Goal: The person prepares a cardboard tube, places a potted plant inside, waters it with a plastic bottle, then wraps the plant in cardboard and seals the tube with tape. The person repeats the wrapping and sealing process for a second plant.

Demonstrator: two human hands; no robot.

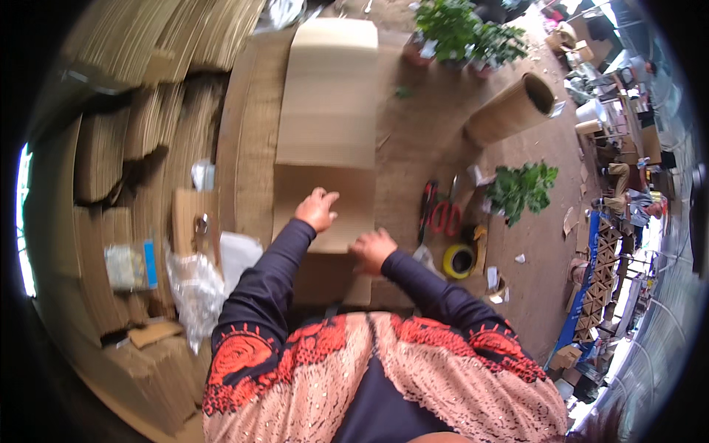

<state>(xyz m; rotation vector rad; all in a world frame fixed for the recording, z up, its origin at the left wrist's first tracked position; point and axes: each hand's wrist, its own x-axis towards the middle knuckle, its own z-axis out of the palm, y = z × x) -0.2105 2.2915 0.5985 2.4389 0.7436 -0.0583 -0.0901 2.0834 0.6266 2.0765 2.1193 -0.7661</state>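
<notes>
A long strip of creased corrugated cardboard (325, 122) lies in front of me, its far flap (335, 34) paler than the rest. My left hand (317, 210) is over the left side of its near panel, fingers spread and nothing between them. At the panel's near right corner is my right hand (374, 251), slightly blurred. Its fingers touch the cardboard edge or hover just over it; I cannot tell whether they grip it. A lower cardboard flap (357, 290) extends toward my body, partly in shadow.
Stacked flat cardboard (194, 127) walls the left side, with clear plastic bags (194, 288) against it. On the wooden tabletop (410, 133) at right are red-handled scissors (445, 217), a tape roll (458, 261), a cardboard tube (509, 111) and leafy plants (520, 191). A person (637, 205) sits farther right.
</notes>
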